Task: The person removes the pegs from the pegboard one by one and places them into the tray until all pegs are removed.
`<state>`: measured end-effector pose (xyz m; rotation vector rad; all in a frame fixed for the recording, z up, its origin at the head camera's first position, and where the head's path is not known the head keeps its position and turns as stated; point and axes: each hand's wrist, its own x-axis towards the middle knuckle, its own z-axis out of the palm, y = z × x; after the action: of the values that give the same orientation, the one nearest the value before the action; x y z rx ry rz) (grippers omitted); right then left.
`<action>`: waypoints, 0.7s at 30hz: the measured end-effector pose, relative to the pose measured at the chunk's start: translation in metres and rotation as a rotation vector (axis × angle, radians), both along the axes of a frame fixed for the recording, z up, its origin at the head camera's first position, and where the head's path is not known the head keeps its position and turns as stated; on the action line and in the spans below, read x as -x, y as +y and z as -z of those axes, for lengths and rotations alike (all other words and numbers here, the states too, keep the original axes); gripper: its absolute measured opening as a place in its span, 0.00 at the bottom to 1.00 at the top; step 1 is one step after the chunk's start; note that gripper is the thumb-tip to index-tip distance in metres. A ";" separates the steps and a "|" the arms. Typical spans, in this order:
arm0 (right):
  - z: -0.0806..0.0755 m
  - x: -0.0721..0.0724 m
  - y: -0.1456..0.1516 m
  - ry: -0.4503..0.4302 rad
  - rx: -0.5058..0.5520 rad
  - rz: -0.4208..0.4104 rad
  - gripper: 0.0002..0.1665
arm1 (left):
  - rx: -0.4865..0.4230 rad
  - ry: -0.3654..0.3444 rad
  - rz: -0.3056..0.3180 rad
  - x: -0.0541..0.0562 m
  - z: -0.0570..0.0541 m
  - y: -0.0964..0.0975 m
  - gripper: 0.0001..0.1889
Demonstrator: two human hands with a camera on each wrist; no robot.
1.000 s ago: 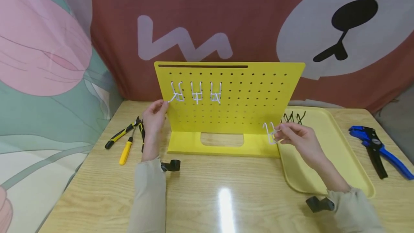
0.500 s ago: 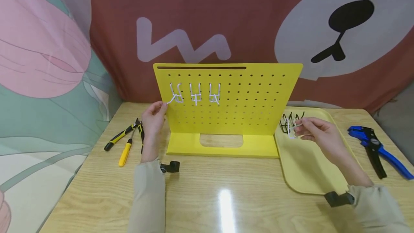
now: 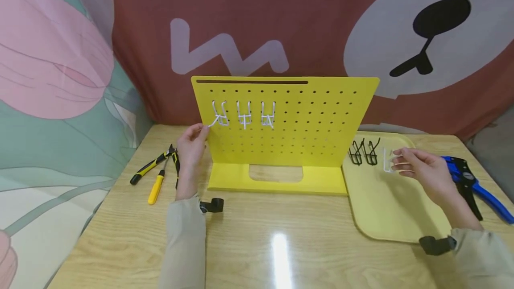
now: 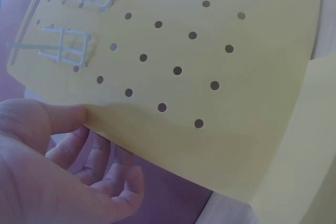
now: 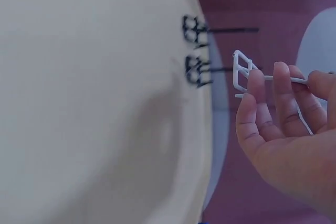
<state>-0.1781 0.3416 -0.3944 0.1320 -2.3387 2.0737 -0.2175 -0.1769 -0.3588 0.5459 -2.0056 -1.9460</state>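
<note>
A yellow pegboard [image 3: 309,139] stands upright on its base. Three white wire hooks [image 3: 244,117] hang in a row at its upper left. My left hand [image 3: 191,144] grips the board's left edge, thumb on the front face and fingers behind, as the left wrist view shows. Over the yellow tray [image 3: 397,204], my right hand [image 3: 427,173] pinches a white wire hook [image 5: 236,74] by its prong, between thumb and fingers. Two black wire hooks [image 3: 371,158] lie side by side in the tray's far left part, to the left of the right hand.
Left of the board lie black-and-yellow pliers [image 3: 149,167] and a yellow-handled screwdriver [image 3: 156,190]. A blue and black wire stripper [image 3: 491,202] lies right of the tray, partly behind the right hand. A printed cloth [image 3: 241,3] hangs behind the wooden table [image 3: 249,244].
My right hand has moved right with the white hook, from in front of the board's lower right corner to over the tray, right of the black hooks. The left hand stays at the board's edge.
</note>
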 end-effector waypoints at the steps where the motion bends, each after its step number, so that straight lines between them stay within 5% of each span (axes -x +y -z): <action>1: 0.001 0.002 0.004 -0.016 -0.035 0.008 0.13 | 0.001 -0.001 0.002 0.000 -0.001 0.000 0.15; 12: 0.017 0.022 0.032 -0.138 -0.149 0.038 0.11 | 0.005 -0.020 -0.003 0.000 -0.003 0.001 0.16; 21: 0.027 0.029 0.031 -0.096 -0.294 0.129 0.11 | -0.013 -0.015 0.002 0.000 -0.002 0.000 0.16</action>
<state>-0.2076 0.3722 -0.4213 -0.1155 -2.6182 1.7065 -0.2171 -0.1766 -0.3565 0.5633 -2.0041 -1.9629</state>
